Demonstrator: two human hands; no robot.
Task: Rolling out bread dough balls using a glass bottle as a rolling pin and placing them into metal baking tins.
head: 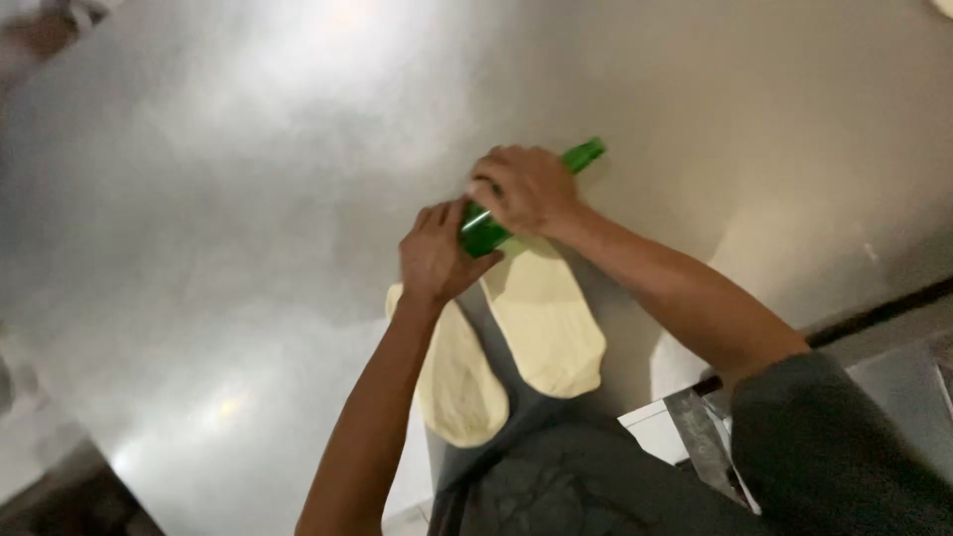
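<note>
Head view: both hands clamped on a green glass bottle (486,230) lying on the steel surface (248,199); left hand (437,253) at its base, right hand (526,189) mid-body. Two flattened dough ovals (546,328) lie at 6 o'clock of the bottle, touching it.

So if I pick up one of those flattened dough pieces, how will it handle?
Probably floppy: the dough piece is thin and long, so it would likely sag and stretch. It may cling to the steel table, lying flat against it.
</note>
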